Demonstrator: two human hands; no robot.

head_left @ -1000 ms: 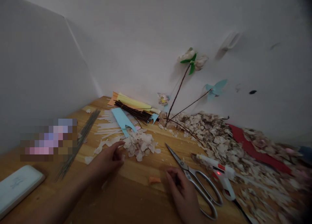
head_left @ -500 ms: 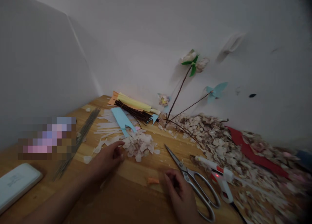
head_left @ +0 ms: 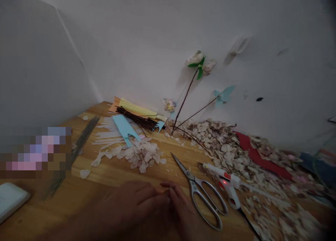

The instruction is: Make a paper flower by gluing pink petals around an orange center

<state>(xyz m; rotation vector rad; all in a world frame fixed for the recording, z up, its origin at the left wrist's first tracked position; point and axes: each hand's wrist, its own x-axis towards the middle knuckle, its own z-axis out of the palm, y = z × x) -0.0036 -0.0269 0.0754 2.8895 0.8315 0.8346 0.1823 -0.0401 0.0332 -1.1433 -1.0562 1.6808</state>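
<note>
- Left hand (head_left: pixel 136 202): low in the view on the wooden tabletop (head_left: pixel 110 174), fingers curled in toward the right hand; its fingertips meet those of the other hand. Whether its grip closes on anything cannot be told, the light being dim and the spot hidden by the fingers.
- Right hand (head_left: pixel 183 213): just beside the left, fingertips touching it; state of its grip likewise cannot be told.
- Scissors (head_left: pixel 199 192): metal, lying flat just to the right of the right hand, blades together and pointing away toward the wall, handles nearest the person.
- Glue gun (head_left: pixel 223 179): white with red marking and a small red light, lying on its side just right of the scissors, at the edge of the large scrap heap.
- Pile of pale paper petals (head_left: pixel 141 153): small mound beyond the hands, apart from them.
- Heap of paper scraps (head_left: pixel 231 146): broad spread along the wall at right, partly over a red sheet (head_left: pixel 259 160).
- Light blue paper cut-out (head_left: pixel 123 127): behind the petal pile, lying on white paper strips (head_left: pixel 107 136).
- Bundle of dark wire stems (head_left: pixel 136 118): on yellow and orange sheets (head_left: pixel 133 108) near the wall.
- Paper flowers on stems (head_left: pixel 199 61): leaning against the wall.
- White case (head_left: pixel 10 199): at the left edge.
</note>
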